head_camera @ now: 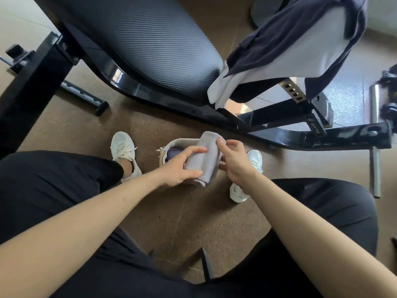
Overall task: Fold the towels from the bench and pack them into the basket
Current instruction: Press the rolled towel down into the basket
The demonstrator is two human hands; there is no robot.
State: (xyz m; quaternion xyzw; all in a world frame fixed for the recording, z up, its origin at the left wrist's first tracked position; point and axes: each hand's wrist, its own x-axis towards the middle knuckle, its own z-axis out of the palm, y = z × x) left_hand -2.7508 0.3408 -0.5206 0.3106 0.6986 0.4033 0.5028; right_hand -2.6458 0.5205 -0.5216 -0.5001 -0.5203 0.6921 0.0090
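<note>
Two hands hold a rolled grey towel just above a small pale basket, which sits on the brown floor between two white sneakers. The left hand wraps its thumb and fingers around the roll from nine o'clock; the right hand pinches its three o'clock edge with curled fingers. A purple towel already lies inside the basket. Towards twelve o'clock stands a black padded gym bench. At two o'clock a white towel and a navy towel hang draped over the bench.
</note>
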